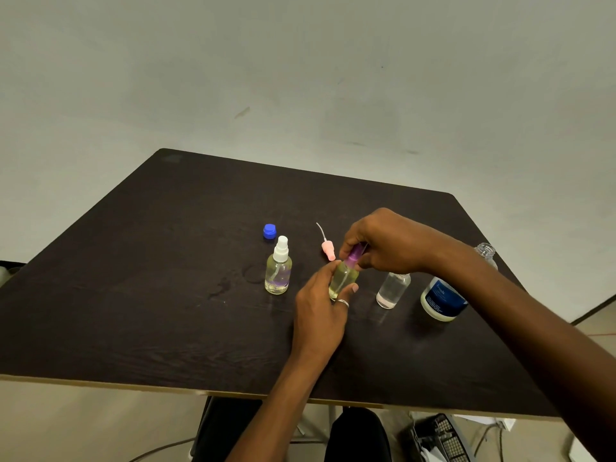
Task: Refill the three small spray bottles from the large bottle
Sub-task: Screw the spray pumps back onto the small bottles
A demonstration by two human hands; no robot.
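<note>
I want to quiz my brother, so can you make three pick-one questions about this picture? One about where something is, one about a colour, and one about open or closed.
1. Where is the pink spray top?
A. Lying on the table
B. Screwed onto a bottle
C. On the floor

2. What colour is the sprayer that the right hand pinches?
A. Green
B. Purple
C. Orange

3. How is the small bottle beside the large bottle?
A. Capped
B. Tipped over
C. Standing with no top on

Answers:
1 A: it lies flat on the dark table with its thin tube pointing away.
2 B: the sprayer is purple and sits on the yellowish bottle that the left hand holds.
3 C: it stands upright and its neck is bare.
</note>
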